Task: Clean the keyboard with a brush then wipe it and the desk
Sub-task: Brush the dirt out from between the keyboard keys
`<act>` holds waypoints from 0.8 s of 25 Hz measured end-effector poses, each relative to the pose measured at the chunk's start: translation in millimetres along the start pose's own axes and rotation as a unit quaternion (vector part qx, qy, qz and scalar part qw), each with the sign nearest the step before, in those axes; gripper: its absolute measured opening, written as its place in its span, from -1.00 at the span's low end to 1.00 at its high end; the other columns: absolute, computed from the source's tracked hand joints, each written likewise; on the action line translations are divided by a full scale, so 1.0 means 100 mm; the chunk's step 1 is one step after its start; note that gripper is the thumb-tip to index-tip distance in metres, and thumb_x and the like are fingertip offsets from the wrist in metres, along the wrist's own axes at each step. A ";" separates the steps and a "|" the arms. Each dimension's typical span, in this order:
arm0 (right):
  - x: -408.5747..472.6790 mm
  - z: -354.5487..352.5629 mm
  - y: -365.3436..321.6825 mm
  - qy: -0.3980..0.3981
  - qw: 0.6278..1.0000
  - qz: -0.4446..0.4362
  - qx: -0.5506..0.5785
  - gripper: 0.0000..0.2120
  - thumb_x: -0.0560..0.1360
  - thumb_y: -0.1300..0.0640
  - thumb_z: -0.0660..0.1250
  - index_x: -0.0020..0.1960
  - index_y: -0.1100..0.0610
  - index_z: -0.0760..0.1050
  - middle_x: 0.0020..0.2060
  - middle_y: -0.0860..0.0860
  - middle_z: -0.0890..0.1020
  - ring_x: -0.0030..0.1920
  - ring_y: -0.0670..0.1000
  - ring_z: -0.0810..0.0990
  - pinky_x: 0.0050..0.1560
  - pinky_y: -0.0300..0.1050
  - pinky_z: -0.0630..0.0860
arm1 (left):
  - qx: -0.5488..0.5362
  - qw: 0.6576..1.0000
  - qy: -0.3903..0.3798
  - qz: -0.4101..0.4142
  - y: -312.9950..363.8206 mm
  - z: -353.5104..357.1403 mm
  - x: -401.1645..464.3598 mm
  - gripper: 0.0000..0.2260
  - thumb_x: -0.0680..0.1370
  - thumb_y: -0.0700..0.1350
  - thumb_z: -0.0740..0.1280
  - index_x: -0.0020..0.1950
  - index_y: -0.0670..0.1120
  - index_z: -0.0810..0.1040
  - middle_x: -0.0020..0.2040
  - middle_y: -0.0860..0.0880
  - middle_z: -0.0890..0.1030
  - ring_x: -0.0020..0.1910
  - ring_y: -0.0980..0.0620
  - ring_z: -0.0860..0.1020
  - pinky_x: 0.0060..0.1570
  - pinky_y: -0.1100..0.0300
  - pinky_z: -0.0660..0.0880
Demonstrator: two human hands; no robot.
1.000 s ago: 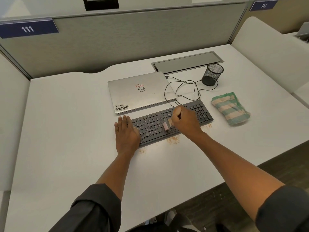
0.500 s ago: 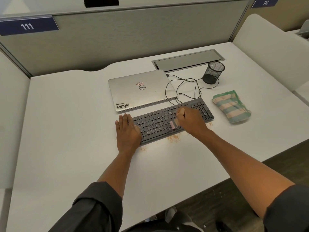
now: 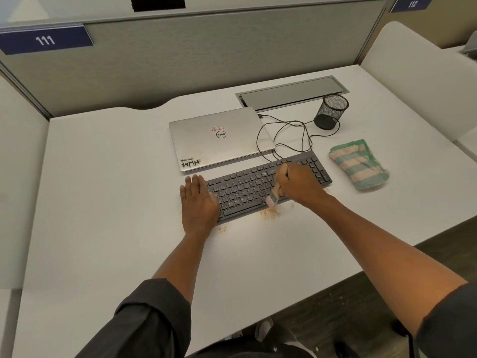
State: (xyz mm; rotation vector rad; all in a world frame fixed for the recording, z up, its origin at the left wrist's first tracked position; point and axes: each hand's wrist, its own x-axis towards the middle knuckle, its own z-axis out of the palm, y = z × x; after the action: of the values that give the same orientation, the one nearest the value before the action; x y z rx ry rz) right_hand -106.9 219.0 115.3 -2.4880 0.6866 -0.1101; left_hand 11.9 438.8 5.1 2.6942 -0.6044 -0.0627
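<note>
Tan crumbs (image 3: 269, 212) lie on the desk (image 3: 116, 202) just beside the near edge of the keyboard (image 3: 258, 187), which sits in front of a closed laptop (image 3: 219, 140). In the head view the left hand (image 3: 197, 202) rests flat, fingers straight, on the keyboard's left end, pinning it. The right hand (image 3: 296, 183) grips the brush (image 3: 275, 193), bristles at the near key row. Short strokes toward the near edge, row by row, should work best, with light pressure on the keys. The striped cloth (image 3: 358, 164) lies untouched to the right, well apart.
</note>
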 end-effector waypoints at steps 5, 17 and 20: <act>-0.03 0.02 -0.03 0.017 0.997 -0.008 0.075 -0.77 0.58 0.17 0.15 -0.06 0.11 0.59 -0.29 0.02 0.66 -0.22 0.01 0.63 -0.32 -0.18 0.48 | 0.001 1.000 -0.001 -0.002 0.00 0.00 0.00 -0.45 0.65 -0.11 0.08 0.62 -0.26 0.12 0.63 -0.19 0.16 0.64 -0.14 -0.01 0.61 -0.03 -0.16; -0.06 0.11 0.04 0.045 0.995 -0.041 0.073 -0.72 0.62 0.09 0.10 -0.04 0.11 0.57 -0.31 0.05 0.61 -0.34 -0.01 0.51 -0.35 -0.13 0.38 | 0.000 1.000 0.001 -0.004 0.00 0.01 0.00 -0.45 0.65 -0.12 0.07 0.62 -0.26 0.11 0.63 -0.20 0.16 0.64 -0.14 -0.01 0.61 -0.03 -0.15; -0.23 0.25 -0.05 -0.015 0.991 -0.111 0.078 -0.76 0.59 0.15 0.13 -0.07 0.11 0.57 -0.35 0.09 0.60 -0.42 -0.02 0.44 -0.43 -0.13 0.33 | 0.004 1.000 -0.001 -0.003 0.01 0.00 0.00 -0.45 0.65 -0.11 0.07 0.63 -0.25 0.10 0.63 -0.19 0.15 0.64 -0.14 -0.01 0.61 -0.04 -0.15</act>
State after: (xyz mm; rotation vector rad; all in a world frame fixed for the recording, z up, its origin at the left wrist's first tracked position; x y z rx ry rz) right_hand -119.3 245.9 98.3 -2.4023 0.3710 -0.2000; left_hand 11.4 438.1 5.0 2.7033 -0.5986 -0.0639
